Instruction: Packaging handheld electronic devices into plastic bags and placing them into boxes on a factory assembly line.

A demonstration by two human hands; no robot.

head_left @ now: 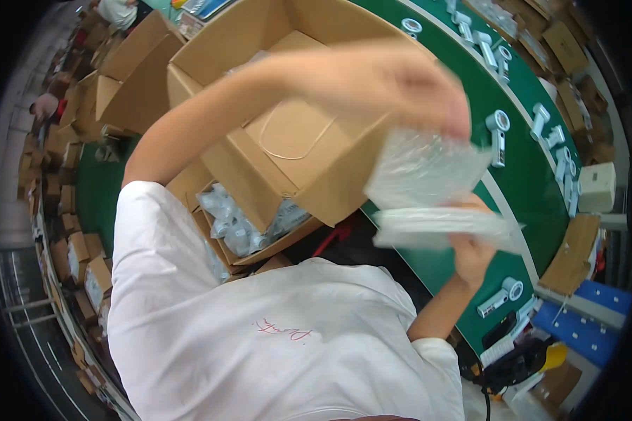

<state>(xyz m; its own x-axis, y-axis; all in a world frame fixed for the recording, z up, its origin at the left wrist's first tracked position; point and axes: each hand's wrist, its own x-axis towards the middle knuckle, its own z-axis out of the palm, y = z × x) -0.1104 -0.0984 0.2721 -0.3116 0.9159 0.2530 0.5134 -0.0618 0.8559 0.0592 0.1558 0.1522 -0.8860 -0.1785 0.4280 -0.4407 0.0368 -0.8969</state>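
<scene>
My left arm reaches across from the left, and my left hand (407,84) is smeared by motion. Its fingers point down and grip the upper edge of a clear plastic bag (428,168). Just beneath lies a flat stack of clear plastic bags (442,228), held by its right part in my right hand (474,245). Fingers of the right hand show above and below the stack. The hanging bag's lower edge meets or overlaps the stack; blur hides whether they are joined. Both hands are over the green work surface (428,270).
A large open cardboard box (358,175) stands in front of me. A smaller box with plastic-wrapped parts (239,228) sits nearer, at left. Several white handheld devices with round heads (498,137) lie along the green surface. A black-and-yellow tool (523,365) rests at lower right.
</scene>
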